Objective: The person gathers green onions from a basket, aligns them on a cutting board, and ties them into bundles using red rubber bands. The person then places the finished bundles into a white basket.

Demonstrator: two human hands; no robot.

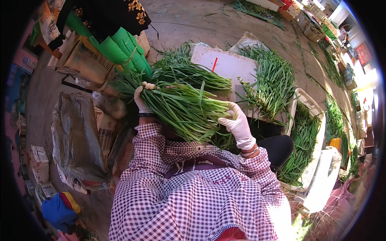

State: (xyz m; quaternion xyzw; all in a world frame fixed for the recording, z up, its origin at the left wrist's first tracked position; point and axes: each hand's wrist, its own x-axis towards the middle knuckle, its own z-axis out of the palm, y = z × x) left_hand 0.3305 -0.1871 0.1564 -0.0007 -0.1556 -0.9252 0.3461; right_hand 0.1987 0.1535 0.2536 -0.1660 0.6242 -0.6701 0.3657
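A large bunch of garlic chives (181, 108) lies across in front of my chest, leaf tips to the left and pale stem ends to the right. My left hand (142, 98), in a whitish glove, is wrapped around its leafy part. At the cut ends my right hand (239, 128), gloved too, pinches some pale stems between thumb and fingers. Beyond the bunch, a second pile of chives (193, 73) rests against a white board (224, 61). A red strip (215, 64) lies on that board. More loose chives (271, 78) are heaped at its right side.
To my right stands a white plastic crate (310, 104) filled with chives. A green wrapped roll (126, 49) and a tan crate (87, 61) are at upper left. Grey plastic sheeting (77, 129) covers something at left. A black cloth with gold flowers (120, 15) hangs at the top.
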